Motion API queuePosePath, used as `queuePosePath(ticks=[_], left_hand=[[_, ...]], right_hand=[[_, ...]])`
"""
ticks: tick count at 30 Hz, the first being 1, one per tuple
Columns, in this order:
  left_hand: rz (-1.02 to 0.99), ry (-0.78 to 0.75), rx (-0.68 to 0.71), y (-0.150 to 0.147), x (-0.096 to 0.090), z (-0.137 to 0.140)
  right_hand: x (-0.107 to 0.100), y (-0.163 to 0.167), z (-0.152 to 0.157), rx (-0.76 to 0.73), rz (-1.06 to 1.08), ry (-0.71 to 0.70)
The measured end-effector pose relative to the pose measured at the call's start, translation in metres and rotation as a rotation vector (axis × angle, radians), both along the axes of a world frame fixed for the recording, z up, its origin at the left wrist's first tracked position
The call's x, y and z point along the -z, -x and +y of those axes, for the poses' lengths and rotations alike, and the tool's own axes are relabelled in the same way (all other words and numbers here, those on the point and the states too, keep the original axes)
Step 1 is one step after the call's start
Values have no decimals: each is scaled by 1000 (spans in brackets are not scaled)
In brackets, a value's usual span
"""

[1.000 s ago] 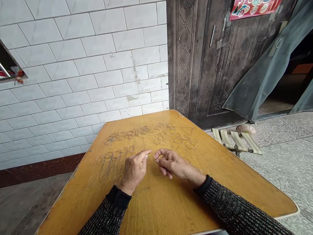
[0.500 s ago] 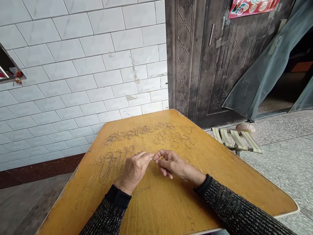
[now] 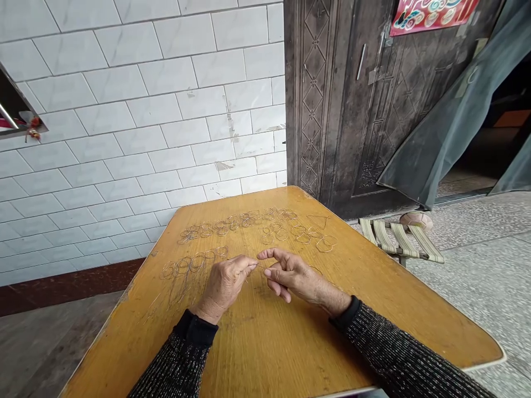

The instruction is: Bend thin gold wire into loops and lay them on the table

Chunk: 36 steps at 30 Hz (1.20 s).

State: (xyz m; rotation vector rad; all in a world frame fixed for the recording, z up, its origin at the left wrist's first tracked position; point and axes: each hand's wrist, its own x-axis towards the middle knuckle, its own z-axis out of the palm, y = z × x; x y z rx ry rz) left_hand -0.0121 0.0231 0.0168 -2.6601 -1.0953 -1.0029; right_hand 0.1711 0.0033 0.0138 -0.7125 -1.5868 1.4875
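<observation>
My left hand [image 3: 229, 282] is over the middle of the wooden table, its thumb and fingers pinched together. A thin wire seems to be in the pinch; most of it is hidden or too fine to follow. Just right of it, my right hand [image 3: 292, 276] has its index finger stretched out and its thumb apart, with nothing visible between them. Beside my left hand lie several wire loops with long loose tails [image 3: 182, 266]. Part of another wire loop [image 3: 316, 270] shows behind my right wrist.
Bent wire loop shapes [image 3: 248, 219] lie in a row across the far part of the table [image 3: 265, 354]. More wire loops [image 3: 306, 234] and a wire triangle [image 3: 318, 222] lie at the far right. A striped folding stool [image 3: 400, 239] stands right of the table, near a dark door [image 3: 348, 110].
My right thumb and index finger have spread apart, and the fingertips have moved slightly away from my left hand. My left hand stays pinched and has shifted slightly left.
</observation>
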Motion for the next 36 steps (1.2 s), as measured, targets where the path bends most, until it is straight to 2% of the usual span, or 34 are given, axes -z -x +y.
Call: queuePosePath(ticks=[5,15,20,28,33,36], left_hand=[[51,-47,24,3,1,0],[-4,28,18,2,2,2],[-28,16,-7,7,1,4],[-41,-6,-28,7,-2,4],[-58,22,-30,9,-1,7],[-40,12,-15,10,-3,7]], right_hand=[[4,0,4,33,-102,101],[2,3,1,45,24,30],[3,0,3,24,-83,107],[5,-1,5,27,-150,119],[3,3,4,133,-17,105],[0,4,1,129,34,98]])
